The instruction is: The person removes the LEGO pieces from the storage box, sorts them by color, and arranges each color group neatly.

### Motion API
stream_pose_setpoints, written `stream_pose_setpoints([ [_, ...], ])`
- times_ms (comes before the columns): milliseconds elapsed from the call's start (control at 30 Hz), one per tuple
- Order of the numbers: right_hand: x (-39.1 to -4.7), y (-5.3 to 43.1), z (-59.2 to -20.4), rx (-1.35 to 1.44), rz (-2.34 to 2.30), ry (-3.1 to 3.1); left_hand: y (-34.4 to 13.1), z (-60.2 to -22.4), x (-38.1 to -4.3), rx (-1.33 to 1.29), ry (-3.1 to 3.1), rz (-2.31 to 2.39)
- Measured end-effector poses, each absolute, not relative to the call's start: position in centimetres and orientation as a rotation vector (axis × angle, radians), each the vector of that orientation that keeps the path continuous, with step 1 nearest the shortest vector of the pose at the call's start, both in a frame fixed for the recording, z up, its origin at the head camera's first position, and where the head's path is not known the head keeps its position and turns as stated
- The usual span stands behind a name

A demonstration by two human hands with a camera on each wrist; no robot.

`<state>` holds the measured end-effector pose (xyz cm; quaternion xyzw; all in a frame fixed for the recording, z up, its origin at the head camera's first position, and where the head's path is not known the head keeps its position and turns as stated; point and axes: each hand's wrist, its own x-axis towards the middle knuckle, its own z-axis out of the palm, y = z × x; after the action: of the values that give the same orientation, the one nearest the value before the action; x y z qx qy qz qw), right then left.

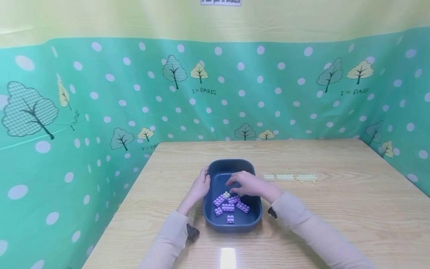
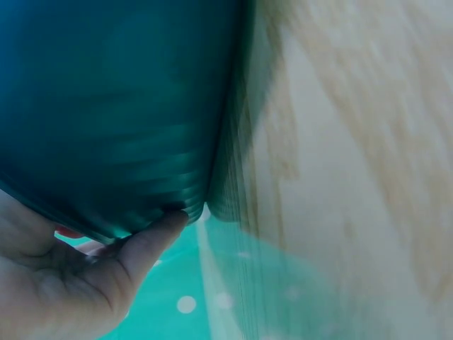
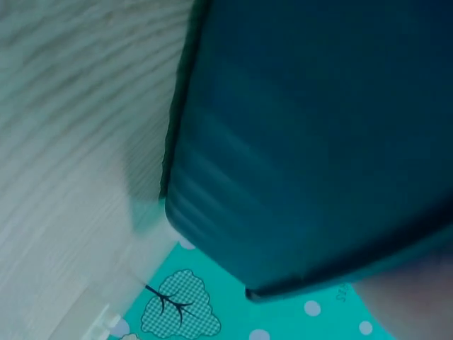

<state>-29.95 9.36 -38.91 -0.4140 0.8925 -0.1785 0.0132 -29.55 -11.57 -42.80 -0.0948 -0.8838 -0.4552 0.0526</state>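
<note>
A dark blue plastic box [image 1: 231,225] stands on the table with several purple toy bricks [image 1: 228,207] and a pale yellow brick [image 1: 226,194] lying in it. My left hand [image 1: 201,185] grips the box's left side. In the left wrist view its thumb [image 2: 152,244] presses on the outer wall, while the other fingers go over the rim. Over the box's right rim reaches my right hand [image 1: 248,184], its bent fingers above the bricks. Whether they pinch a brick is hidden. The right wrist view mostly shows the box's outer wall [image 3: 297,163].
Pale yellow bricks [image 1: 285,176] lie in a row on the wooden table [image 1: 336,209], right of the box. A green dotted curtain [image 1: 242,93] hangs behind the table and along both sides.
</note>
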Motion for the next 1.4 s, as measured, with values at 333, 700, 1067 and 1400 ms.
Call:
stream_pose_setpoints([
  [333, -30.0, 8.9, -39.7, -1.380, -0.481, 2.772, -11.1, -42.1, -29.2, -0.258, -2.721, -1.366],
  [700, -30.3, 8.9, -40.3, -1.478, -0.495, 2.743, -11.1, -42.0, -29.0, -0.242, -2.719, -1.365],
  [1067, -30.1, 8.6, -40.2, -1.353, -0.449, 2.794, -11.1, -41.8, -28.9, -0.227, -2.730, -1.386],
  [1400, -30.1, 8.6, -40.2, -1.268, -0.435, 2.837, -11.2, -41.8, -28.9, -0.224, -2.730, -1.386],
])
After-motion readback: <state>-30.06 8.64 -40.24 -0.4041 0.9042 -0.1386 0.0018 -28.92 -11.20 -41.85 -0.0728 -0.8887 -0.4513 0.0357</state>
